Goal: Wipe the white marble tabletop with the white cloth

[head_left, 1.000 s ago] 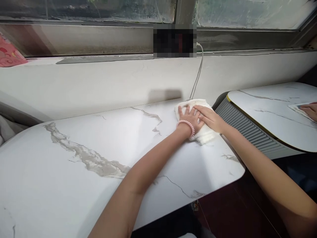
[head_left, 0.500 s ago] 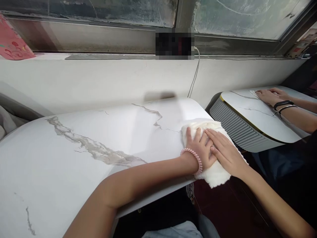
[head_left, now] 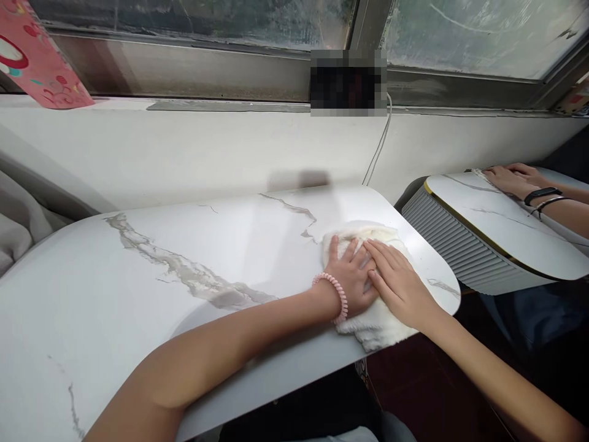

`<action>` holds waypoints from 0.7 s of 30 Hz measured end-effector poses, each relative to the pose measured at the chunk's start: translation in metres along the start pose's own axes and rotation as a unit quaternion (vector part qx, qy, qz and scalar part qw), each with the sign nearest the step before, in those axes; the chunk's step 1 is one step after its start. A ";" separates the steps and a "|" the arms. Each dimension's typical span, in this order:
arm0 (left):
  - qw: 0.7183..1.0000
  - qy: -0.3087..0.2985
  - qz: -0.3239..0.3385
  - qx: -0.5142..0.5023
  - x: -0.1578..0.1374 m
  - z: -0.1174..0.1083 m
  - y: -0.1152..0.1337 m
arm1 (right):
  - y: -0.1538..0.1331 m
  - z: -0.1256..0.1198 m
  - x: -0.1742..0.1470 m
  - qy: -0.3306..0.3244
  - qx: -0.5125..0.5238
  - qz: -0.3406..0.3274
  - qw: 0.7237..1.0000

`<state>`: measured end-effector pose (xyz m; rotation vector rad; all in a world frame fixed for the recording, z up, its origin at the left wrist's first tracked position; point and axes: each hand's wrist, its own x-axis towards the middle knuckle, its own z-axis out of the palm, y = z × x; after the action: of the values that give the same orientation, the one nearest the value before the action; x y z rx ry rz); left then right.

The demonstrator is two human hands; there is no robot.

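Observation:
A white cloth (head_left: 381,328) lies bunched on the right part of a white marble-patterned tabletop (head_left: 221,239), its lower edge reaching the table's front rim. My left hand (head_left: 352,273), with a pink coil band at the wrist, presses flat on the cloth with fingers spread. Right beside it, my right hand (head_left: 400,282) also lies flat on the cloth, its fingers stretched out and touching the left hand's fingers. Neither hand is closed around the cloth. The part of the cloth under both palms is hidden.
To the right is a second marble-topped table (head_left: 506,215) with a ribbed side, where another person's hands (head_left: 515,178) rest on a white cloth. A white wall (head_left: 207,147) and window ledge run behind. A cable (head_left: 380,147) hangs by the wall; a pink card (head_left: 50,67) stands at left.
Both hands and the cloth have slid left along the tabletop, uncovering its rounded right end. The view has shifted slightly left.

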<state>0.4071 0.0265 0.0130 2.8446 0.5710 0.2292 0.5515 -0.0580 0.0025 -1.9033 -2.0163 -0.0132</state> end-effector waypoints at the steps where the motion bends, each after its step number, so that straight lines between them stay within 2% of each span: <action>1: 1.000 -0.004 0.000 0.002 0.004 -0.002 -0.009 | 0.000 0.003 0.008 0.005 0.000 0.001 1.000; 8: 0.997 -0.082 0.002 0.000 0.048 -0.021 -0.090 | 0.005 0.033 0.088 0.061 -0.012 0.037 0.997; 14: 0.998 -0.018 -0.053 -0.004 0.070 -0.027 -0.140 | 0.014 0.052 0.158 0.072 0.020 0.037 0.997; 21: 0.996 0.006 -0.091 0.004 0.085 -0.032 -0.177 | 0.020 0.061 0.205 0.052 0.045 0.022 0.997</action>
<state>0.4149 0.2248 0.0077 2.7778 0.8308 0.2114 0.5507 0.1570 -0.0040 -1.8518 -1.8744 -0.0081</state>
